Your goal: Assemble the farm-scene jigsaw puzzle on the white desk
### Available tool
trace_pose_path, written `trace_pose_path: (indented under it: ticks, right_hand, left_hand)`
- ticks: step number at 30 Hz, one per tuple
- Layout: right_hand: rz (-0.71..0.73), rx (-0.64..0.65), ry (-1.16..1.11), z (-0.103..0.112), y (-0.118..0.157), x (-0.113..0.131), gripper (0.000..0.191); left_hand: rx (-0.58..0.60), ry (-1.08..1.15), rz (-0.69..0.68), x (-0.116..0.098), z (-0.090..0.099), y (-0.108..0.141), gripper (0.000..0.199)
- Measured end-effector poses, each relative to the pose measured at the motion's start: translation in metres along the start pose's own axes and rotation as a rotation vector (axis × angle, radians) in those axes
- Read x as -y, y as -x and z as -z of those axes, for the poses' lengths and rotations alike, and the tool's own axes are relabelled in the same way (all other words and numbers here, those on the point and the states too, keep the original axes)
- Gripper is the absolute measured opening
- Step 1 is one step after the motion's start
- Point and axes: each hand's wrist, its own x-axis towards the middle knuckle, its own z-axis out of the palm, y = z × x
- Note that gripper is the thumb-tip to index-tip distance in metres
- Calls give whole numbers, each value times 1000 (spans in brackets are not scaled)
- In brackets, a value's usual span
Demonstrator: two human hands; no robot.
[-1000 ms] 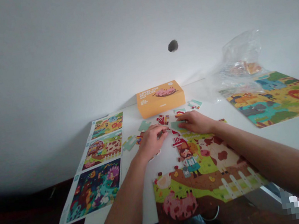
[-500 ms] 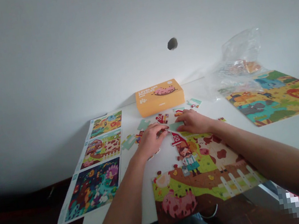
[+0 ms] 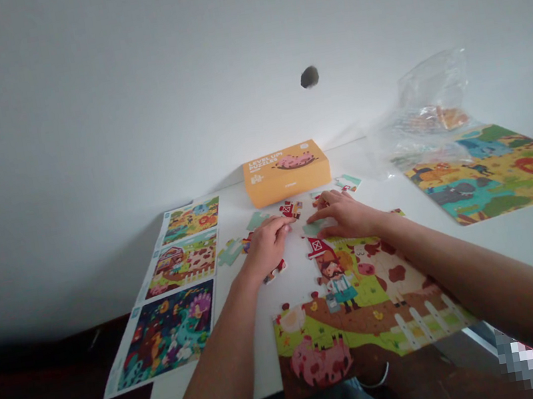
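The partly assembled farm jigsaw puzzle, with a cow, a farmer and a pig, lies in front of me at the table's near edge. At its upper left, my right hand has thumb and fingers on a pale green puzzle piece, just above the red barn roof. My left hand is to the left, fingers stretched out and apart from that piece. Its fingertips lie close to a loose red barn piece. Another loose piece is partly covered by my left wrist. More pale green pieces lie left of this hand.
A yellow puzzle box stands against the wall. On the left lies a picture sheet with three scenes. A finished-looking safari puzzle is on the right, partly under a clear plastic bag. One loose piece sits beside the box.
My left hand has drawn back left from the pale green piece, toward the loose barn piece. My right hand stays on the pale green piece.
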Motion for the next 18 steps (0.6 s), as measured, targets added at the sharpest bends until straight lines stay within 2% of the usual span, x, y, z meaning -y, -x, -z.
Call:
trace_pose_path:
  ticks: [4,7,9,11,12,14,18]
  right_hand:
    - [-24,-8,8,0,1,1,45]
    - [-43,-35,30,-1,1,0,42]
    - [-53,-62,46,-2,0,0,38]
    - [-49,-79,48,-3,0,0,39]
    - [-43,-81,46,-4,0,0,41]
    - [-43,-79,49,-5,-1,0,47]
    - [-95,-92,92,-6,-2,-4,42]
  left_hand:
    - [-116,62,58,6,10,-1,28]
    - [-374,14,174,19,27,-2,27]
    - [-580,-78,310,30,38,-1,27]
    - [-720,-183,479,39,49,1,27]
    - [-748,-237,552,43,53,2,27]
    - [-727,-346,643,46,58,5,25]
    - [-520,-497,703,43,62,11,24]
